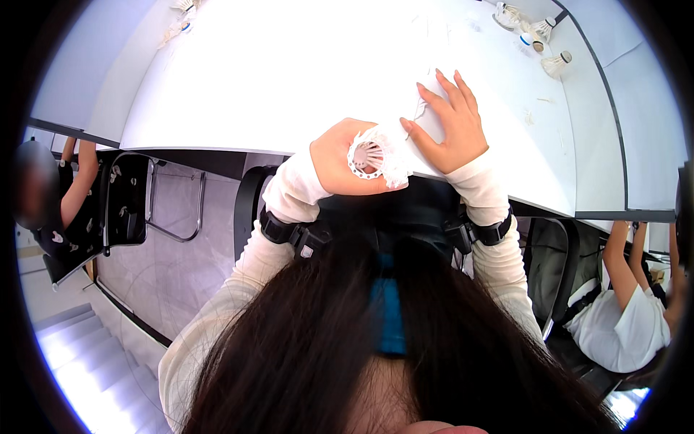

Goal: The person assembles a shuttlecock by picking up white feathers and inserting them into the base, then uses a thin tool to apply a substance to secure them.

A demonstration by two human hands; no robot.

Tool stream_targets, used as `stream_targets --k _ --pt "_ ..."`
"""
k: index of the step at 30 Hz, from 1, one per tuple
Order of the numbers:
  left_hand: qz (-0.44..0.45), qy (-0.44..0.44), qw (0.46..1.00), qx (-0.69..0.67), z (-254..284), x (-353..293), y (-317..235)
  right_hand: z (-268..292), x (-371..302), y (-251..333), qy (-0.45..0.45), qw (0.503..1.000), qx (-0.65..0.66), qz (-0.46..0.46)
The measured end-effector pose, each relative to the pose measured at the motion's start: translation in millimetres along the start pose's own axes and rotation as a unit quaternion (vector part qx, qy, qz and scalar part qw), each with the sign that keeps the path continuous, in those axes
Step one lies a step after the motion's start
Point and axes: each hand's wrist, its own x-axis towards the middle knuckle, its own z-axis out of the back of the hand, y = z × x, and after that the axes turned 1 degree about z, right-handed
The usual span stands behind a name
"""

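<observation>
My left hand (334, 160) is wrapped round a white feather shuttlecock (369, 153) at the table's near edge. The shuttlecock's open feather end faces up, showing the quills inside, and ragged white feathers stick out on its right side. My right hand (457, 130) rests on the white tabletop to the right, its fingers spread and pointing away from me. Small white feather scraps (421, 108) lie beside its fingertips and thumb. I see nothing held in the right hand.
Several shuttlecocks (556, 65) lie along the partition at the table's far right. More shuttlecock pieces (177, 29) are at the far left. Loose feather bits (530, 117) dot the right side. Other people sit beyond both partitions, and a chair (134, 195) stands at left.
</observation>
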Motion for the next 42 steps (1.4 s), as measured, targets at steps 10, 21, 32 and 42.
stream_targets --k 10,21,32,42 --pt "0.002 0.007 0.999 -0.036 -0.2 0.0 2.6 -0.8 0.6 -4.8 0.005 1.0 0.012 0.015" --pt "0.008 0.001 0.999 -0.038 0.5 -1.6 5.5 -1.8 -0.1 -3.2 0.022 1.0 0.003 0.008" --pt "0.002 -0.01 1.0 -0.003 0.6 -1.5 4.5 -1.4 -0.6 -3.7 0.036 0.999 0.004 0.01" --pt "0.02 -0.004 0.998 -0.055 -1.2 -1.2 3.0 -2.4 -1.7 -5.3 0.025 1.0 0.002 0.006"
